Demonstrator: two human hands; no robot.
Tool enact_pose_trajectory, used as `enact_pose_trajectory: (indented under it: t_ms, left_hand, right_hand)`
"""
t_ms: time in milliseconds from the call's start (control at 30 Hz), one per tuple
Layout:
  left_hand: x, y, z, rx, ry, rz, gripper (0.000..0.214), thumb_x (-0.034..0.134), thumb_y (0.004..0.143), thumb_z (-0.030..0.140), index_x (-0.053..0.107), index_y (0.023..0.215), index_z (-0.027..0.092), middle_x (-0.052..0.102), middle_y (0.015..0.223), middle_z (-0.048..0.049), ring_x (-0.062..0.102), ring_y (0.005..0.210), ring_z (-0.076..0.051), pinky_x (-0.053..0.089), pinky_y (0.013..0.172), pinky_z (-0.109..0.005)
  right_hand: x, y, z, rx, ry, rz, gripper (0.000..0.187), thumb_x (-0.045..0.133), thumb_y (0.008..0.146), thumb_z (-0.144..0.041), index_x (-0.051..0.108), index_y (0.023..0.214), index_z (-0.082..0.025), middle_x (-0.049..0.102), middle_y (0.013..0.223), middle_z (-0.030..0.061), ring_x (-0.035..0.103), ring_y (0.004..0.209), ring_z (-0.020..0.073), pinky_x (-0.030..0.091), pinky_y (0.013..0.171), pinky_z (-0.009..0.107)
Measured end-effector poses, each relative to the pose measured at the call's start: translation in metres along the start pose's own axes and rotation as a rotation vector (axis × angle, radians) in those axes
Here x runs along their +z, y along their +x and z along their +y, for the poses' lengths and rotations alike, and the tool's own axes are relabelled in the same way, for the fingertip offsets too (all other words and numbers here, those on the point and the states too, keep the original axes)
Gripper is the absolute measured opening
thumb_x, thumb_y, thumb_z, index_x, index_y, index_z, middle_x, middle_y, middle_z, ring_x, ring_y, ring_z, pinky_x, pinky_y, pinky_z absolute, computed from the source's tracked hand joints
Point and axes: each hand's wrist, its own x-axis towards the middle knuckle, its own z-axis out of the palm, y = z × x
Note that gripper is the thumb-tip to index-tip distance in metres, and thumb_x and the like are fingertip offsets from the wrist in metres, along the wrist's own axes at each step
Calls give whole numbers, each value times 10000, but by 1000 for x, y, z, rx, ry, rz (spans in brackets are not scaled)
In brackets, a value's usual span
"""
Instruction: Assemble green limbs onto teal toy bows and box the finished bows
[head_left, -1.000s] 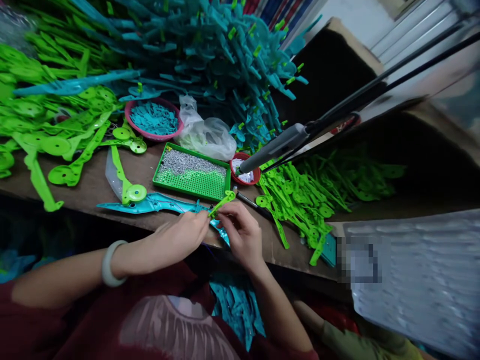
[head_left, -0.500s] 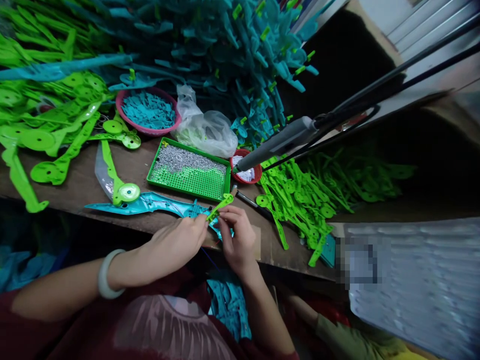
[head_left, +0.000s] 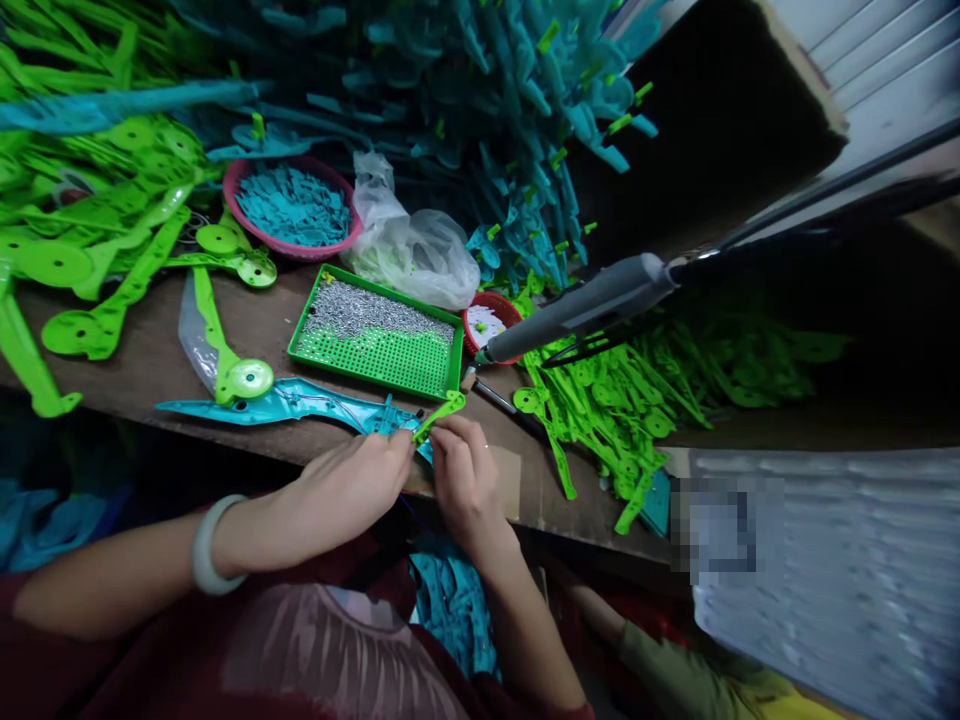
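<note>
A turquoise plastic toy sword half [head_left: 300,402] lies along the table's front edge, its inner side up with thin wires in it. At its right end, my left hand [head_left: 360,490] is closed around the lower end of a small bright-green plastic piece [head_left: 442,412], which slants up to the right. Right beside it my right hand [head_left: 466,480] has its fingers curled in a pinch at the sword's end; what they hold is hidden. A green piece with a round disc [head_left: 250,379] and a clear blade rests over the sword's left part.
Behind my hands lies a green tray [head_left: 375,335] of small metal screws. A hanging grey electric screwdriver [head_left: 585,300] points down over a red basket [head_left: 508,308] of white parts. A pink basin [head_left: 352,235] holds turquoise pieces. Green parts [head_left: 622,390] are heaped right; a person's sleeve [head_left: 667,660] shows lower right.
My right hand has drawn slightly down and left, its fingers curled in more. My left hand stays on the green piece. The whole view has shifted a little.
</note>
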Motion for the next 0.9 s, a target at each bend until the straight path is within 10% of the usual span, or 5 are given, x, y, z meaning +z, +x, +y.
enact_pose_trajectory:
  t_ms: [367, 633, 900]
  left_hand:
    - [-4, -1, 2, 169, 225, 11, 253, 328, 956, 112, 560, 1047, 150, 566, 836, -71, 599, 729, -221, 477, 580, -295]
    - [-2, -1, 0, 133, 177, -7, 223, 343, 983, 174, 565, 993, 159, 572, 827, -60, 581, 680, -176, 445, 595, -271]
    - [-3, 4, 0, 156, 69, -26, 221, 345, 982, 184, 566, 980, 170, 578, 840, -60, 570, 757, -200, 431, 596, -288]
  right_hand:
    - [-14, 12, -6, 140, 321, 17, 178, 557, 893, -59, 620, 963, -210, 616, 908, 45, 632, 848, 144, 539, 734, 270]
    - [-10, 7, 8, -105, 214, 5, 250, 576, 869, -4, 614, 1047, -175, 647, 914, 83, 618, 872, 167, 551, 758, 309]
    - [-9, 7, 8, 82, 331, 51, 276, 638, 857, -37, 683, 1064, -214, 676, 940, 60, 666, 856, 141, 580, 765, 276]
